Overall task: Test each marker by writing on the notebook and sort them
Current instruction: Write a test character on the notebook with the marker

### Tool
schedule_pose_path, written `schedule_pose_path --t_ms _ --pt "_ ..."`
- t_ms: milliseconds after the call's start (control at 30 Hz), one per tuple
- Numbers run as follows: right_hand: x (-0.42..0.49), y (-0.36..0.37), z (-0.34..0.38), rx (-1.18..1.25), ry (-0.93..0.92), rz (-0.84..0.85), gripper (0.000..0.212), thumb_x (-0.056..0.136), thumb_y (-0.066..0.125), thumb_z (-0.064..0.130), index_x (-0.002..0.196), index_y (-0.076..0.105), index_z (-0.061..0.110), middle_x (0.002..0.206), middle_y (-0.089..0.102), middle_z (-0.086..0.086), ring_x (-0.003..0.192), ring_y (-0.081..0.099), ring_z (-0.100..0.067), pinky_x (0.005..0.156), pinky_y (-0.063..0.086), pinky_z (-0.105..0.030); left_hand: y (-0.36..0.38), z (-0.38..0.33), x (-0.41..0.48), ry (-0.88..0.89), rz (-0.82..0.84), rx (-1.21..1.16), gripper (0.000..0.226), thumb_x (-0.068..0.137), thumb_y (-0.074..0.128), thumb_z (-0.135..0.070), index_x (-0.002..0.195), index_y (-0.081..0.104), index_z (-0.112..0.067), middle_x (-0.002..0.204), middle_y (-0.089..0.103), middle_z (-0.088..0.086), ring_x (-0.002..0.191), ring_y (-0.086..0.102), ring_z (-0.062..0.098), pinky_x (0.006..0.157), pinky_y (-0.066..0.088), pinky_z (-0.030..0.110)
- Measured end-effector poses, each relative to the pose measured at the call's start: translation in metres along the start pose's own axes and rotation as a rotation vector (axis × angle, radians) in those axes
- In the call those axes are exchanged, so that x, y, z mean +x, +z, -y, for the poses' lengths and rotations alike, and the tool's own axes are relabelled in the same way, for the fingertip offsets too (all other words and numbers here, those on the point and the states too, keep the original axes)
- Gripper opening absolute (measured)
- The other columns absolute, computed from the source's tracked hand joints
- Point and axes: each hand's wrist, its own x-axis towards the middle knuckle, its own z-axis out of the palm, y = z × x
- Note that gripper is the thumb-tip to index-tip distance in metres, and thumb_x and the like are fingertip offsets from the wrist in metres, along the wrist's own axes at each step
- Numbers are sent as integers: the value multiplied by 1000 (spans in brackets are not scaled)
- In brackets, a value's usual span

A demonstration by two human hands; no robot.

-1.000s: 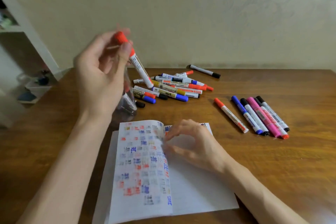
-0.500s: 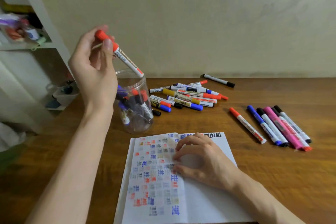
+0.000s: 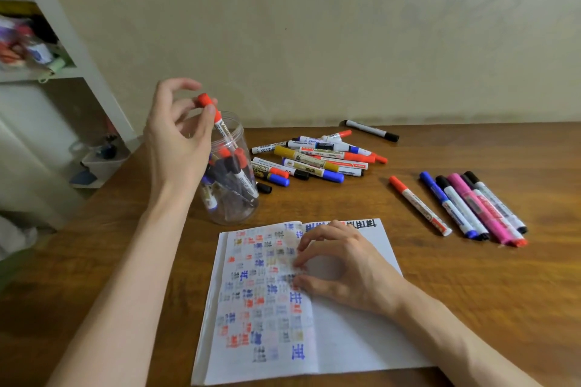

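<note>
Left hand [image 3: 179,141] pinches the red marker [image 3: 220,122] at its cap end over the jar [image 3: 232,215], an item judged light, rigid and slick, better held mid-barrel; right hand [image 3: 349,270] rests slack on the notebook [image 3: 345,339].

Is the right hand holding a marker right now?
No, the right hand rests on the notebook with nothing in its fingers; the red-capped marker is pinched in the left hand.

Dim warm light, soft blur, wide-angle distortion
</note>
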Motion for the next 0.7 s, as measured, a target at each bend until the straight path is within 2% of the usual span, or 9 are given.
schedule_pose_path --t_ms 200,367,433,500,567,634,700 --pt "0 0 0 7 1 -8 33 89 74 61 108 80 35 120 63 24 115 53 0 102 40 -21 0 1 -4 -21 6 143 19 95 74 -23 111 68 -15 104 74 -6 98 72 1 85 61 26" --pt "0 0 1 21 3 -16 31 88 76 60 106 80 35 119 64 23 114 52 2 101 39 -18 -5 1 0 -16 111 312 14 100 65 -33 107 69 -21 101 75 -6 93 71 6 76 62 33" --pt "0 0 1 19 5 -11 31 88 75 60 107 80 35 120 63 24 115 51 3 101 38 -17 -6 1 -2 28 173 461 31 106 50 -41 102 70 -17 94 75 1 86 69 13 68 60 35" --pt "0 -1 1 17 12 -6 32 88 75 60 108 80 36 121 63 24 116 51 4 101 38 -16 -6 0 -5 50 247 581 57 110 34 -49 81 68 -12 76 69 6 75 65 21 60 53 35" --pt "0 -1 2 13 11 -4 32 89 75 60 108 80 36 121 63 24 116 51 3 101 38 -16 -6 -2 -10 49 304 649 65 110 27 -50 62 55 -18 69 60 5 78 61 25 66 45 34" --pt "0 0 2 12 13 0 32 89 75 60 109 80 36 121 62 24 117 50 3 101 39 -18 -5 1 -9 45 349 639 63 110 28 -51 69 61 -18 87 67 8 97 60 26 81 47 38" --pt "0 0 1 12 17 0 32 89 75 60 109 79 36 122 63 24 117 51 3 102 40 -20 -3 5 -10 82 325 600 56 110 33 -50 101 72 -11 114 68 8 114 57 25 93 46 41"
